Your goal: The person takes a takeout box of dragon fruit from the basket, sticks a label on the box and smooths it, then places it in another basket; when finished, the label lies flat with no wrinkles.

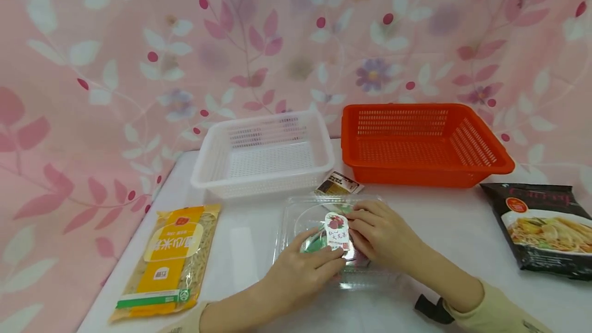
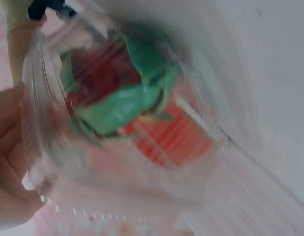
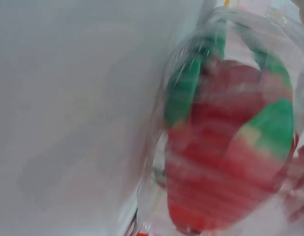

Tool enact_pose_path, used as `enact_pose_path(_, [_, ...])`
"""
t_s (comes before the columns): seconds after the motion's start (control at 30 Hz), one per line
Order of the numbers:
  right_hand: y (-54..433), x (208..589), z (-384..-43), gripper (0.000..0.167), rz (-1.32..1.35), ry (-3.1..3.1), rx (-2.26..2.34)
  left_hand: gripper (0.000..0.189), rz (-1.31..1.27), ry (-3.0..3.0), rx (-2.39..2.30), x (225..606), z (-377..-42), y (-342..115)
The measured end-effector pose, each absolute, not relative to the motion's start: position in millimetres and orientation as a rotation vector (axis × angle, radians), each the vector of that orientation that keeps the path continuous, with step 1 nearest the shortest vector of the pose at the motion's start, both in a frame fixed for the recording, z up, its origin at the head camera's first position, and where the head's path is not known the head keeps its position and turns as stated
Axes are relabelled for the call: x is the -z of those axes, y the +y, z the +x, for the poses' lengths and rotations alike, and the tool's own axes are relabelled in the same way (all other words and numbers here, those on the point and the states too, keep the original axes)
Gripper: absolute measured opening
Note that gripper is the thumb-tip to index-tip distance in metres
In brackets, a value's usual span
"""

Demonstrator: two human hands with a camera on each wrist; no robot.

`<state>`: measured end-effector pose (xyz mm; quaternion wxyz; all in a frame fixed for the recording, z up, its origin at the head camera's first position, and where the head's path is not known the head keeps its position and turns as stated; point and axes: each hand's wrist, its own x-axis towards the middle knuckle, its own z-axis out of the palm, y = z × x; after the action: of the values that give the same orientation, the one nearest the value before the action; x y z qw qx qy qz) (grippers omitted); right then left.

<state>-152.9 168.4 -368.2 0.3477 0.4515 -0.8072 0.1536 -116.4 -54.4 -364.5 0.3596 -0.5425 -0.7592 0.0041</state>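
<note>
A clear plastic clamshell box [image 1: 296, 212] sits on the table in front of me. Inside it is a red dragon fruit [image 3: 216, 152] with green scales, also seen blurred through the plastic in the left wrist view. On the lid lies a white label [image 1: 336, 238] with a red fruit picture and printed characters. My left hand [image 1: 298, 271] rests on the lid from the lower left, its fingertips touching the label's bottom. From the right, my right hand [image 1: 386, 233] presses fingertips at the label's right edge. The right thumb is partly hidden.
A white basket [image 1: 263, 181] and a red-orange basket [image 1: 411, 173] stand at the back. A small printed packet [image 1: 339, 184] lies just behind the box. A yellow noodle packet [image 1: 168, 261] lies at left, a black noodle packet [image 1: 546, 230] at right. A pink floral cloth [image 1: 296, 40] hangs behind.
</note>
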Motion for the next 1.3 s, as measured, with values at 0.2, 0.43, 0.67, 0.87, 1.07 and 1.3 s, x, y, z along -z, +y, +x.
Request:
enact_pose_path(0.2, [188, 366, -145, 0.041, 1.107, -2.174, -0.496, 0.026, -1.391, -2.218, 0.360, 362, -126, -78])
enact_pose_path(0.43, [206, 365, -128, 0.041, 0.797, -2.396, -0.504, 0.049, -1.061, -2.615, 0.574, 359, -138, -101])
enact_pose_path(0.67, [203, 369, -105, 0.068, 0.668, -2.710, -0.629, 0.079, -0.913, -3.027, 0.807, 371, -142, -97])
enact_pose_path(0.87, [206, 374, -111, 0.070, 0.623, -2.913, -0.884, 0.082, -0.901, -3.020, 0.837, 378, -141, -91])
enact_pose_path(1.07, [205, 375, -115, 0.066, 0.616, -2.886, -0.977, 0.082, -0.814, -3.083, 0.834, 374, -139, -88])
enact_pose_path(1.3, [203, 374, -118, 0.062, 0.565, -2.868, -0.906, 0.080, -0.750, -3.037, 0.792, 371, -141, -79])
